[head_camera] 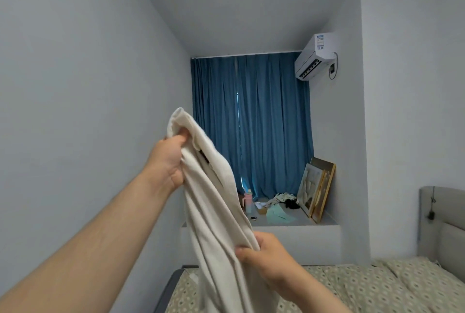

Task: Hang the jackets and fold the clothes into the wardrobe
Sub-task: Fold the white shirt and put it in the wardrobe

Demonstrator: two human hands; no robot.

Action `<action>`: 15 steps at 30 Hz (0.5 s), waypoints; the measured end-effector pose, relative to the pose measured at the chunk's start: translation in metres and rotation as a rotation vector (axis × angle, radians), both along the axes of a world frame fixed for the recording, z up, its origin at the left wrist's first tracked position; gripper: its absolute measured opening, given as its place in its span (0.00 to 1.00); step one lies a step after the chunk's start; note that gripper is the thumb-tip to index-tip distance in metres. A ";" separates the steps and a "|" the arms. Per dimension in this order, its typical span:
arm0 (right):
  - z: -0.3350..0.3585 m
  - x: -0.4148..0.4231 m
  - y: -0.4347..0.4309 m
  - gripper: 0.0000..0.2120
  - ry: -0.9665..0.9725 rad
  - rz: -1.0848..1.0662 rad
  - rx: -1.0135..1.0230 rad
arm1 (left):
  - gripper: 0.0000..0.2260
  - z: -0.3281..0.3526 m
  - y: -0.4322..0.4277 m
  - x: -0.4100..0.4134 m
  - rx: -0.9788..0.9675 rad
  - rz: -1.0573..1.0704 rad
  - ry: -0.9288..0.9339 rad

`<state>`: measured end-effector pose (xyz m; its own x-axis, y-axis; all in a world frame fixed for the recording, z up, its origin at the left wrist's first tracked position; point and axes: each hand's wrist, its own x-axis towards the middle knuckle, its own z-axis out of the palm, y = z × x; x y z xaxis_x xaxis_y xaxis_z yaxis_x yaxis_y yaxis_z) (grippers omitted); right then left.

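Note:
A cream-white garment (216, 212) hangs in the air in front of me, above the foot of the bed. My left hand (168, 159) is raised and grips the garment near its top edge. Lower down, my right hand (266, 257) pinches a fold of the same cloth between thumb and fingers. The garment's lower end drops out of view at the bottom of the frame. No wardrobe or hanger is in view.
A bed with a patterned sheet (364, 287) and a grey headboard (442, 224) lies at the lower right. Behind stands a window ledge (302, 234) with clothes, a bottle (247, 202) and framed pictures (317, 189), blue curtains (251, 121) and an air conditioner (314, 57).

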<state>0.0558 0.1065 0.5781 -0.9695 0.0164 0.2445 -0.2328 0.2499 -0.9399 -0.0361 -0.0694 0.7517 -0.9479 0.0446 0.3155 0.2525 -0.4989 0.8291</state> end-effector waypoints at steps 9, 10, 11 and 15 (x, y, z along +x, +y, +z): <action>0.063 0.008 0.015 0.05 0.300 -0.197 0.173 | 0.39 -0.069 -0.010 0.023 -0.831 0.461 0.427; 0.068 0.009 0.013 0.06 0.319 -0.207 0.164 | 0.38 -0.075 -0.002 0.039 -0.833 0.223 0.502; 0.073 0.009 0.010 0.06 0.341 -0.216 0.145 | 0.33 -0.082 0.007 0.049 -0.890 -0.004 0.519; 0.083 0.008 0.006 0.06 0.413 -0.285 0.038 | 0.14 -0.117 0.031 0.045 -0.942 -0.236 0.422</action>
